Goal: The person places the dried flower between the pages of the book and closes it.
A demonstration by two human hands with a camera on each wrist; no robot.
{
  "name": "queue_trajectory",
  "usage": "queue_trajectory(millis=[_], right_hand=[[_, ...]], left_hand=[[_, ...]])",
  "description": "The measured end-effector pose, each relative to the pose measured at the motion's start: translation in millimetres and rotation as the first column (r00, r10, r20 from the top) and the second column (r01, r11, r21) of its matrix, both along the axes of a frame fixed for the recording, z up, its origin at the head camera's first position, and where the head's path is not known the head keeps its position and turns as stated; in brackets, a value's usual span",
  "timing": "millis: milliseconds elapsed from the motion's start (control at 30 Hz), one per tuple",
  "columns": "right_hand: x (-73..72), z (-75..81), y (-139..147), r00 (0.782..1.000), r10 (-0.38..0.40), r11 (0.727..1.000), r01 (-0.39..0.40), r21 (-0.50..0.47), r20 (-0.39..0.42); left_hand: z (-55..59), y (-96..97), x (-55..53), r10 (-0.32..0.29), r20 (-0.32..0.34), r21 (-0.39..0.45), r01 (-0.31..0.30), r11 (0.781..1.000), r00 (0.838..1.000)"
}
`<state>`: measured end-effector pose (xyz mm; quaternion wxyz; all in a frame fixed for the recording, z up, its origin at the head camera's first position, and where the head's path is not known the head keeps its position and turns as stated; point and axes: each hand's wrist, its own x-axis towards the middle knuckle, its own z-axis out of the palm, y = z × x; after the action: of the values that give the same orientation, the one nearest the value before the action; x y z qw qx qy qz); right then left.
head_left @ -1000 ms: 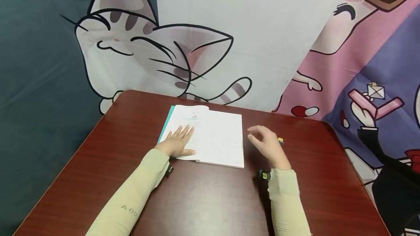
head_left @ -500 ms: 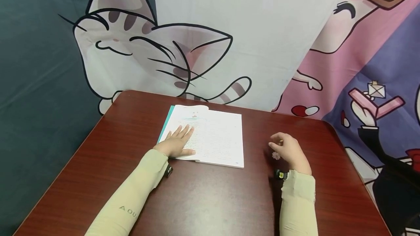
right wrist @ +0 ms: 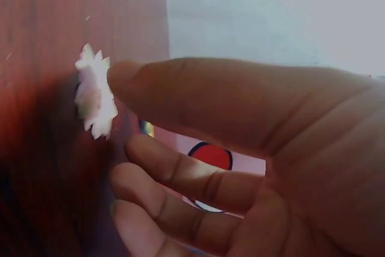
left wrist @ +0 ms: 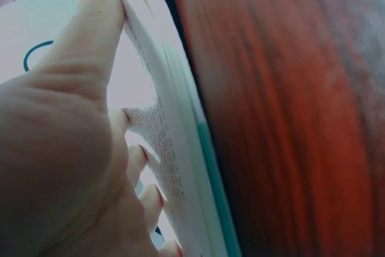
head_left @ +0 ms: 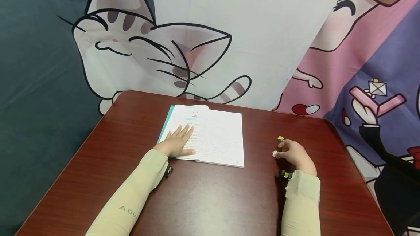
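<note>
My left hand (head_left: pixel 177 145) rests spread and flat on the left page of an open book (head_left: pixel 223 137). In the left wrist view its thumb and fingertips touch the printed page (left wrist: pixel 162 142). Over on the right, my right hand (head_left: pixel 296 156) is low above the table beside a small whitish, flower-shaped piece (head_left: pixel 275 154). In the right wrist view the thumb tip is right at the edge of this jagged piece (right wrist: pixel 96 94), and the bent fingers stand apart from the thumb. A small yellow-and-blue item (head_left: pixel 280 138) lies just beyond the right fingertips.
The reddish-brown wooden table (head_left: pixel 203 199) extends around the book. Its far edge meets a cloth backdrop with a cartoon cat (head_left: pixel 131 46). Dark camera units (head_left: pixel 285 174) sit at the wrists.
My right hand has moved from beside the book rightward to the flower-shaped piece, lowering slightly. The yellow-and-blue item now shows fully past the fingers. My left hand has stayed on the page.
</note>
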<state>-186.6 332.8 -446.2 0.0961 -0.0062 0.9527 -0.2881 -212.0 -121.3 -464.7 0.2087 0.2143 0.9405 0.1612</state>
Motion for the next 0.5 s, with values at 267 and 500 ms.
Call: queue_trajectory(millis=[267,500], right_hand=[[0.0,-6.1,3.0,0.997,-0.046,0.999,0.047,-0.016,0.056],[-0.4,-5.4,0.1,0.996,-0.039,0.999,0.041,-0.024,0.079]], left_hand=[[-3.1,-0.1,-0.9,-0.005,0.006,0.009,0.005,1.0,1.0],[-0.7,-0.1,0.1,0.001,0.009,0.001,-0.001,1.0,1.0]])
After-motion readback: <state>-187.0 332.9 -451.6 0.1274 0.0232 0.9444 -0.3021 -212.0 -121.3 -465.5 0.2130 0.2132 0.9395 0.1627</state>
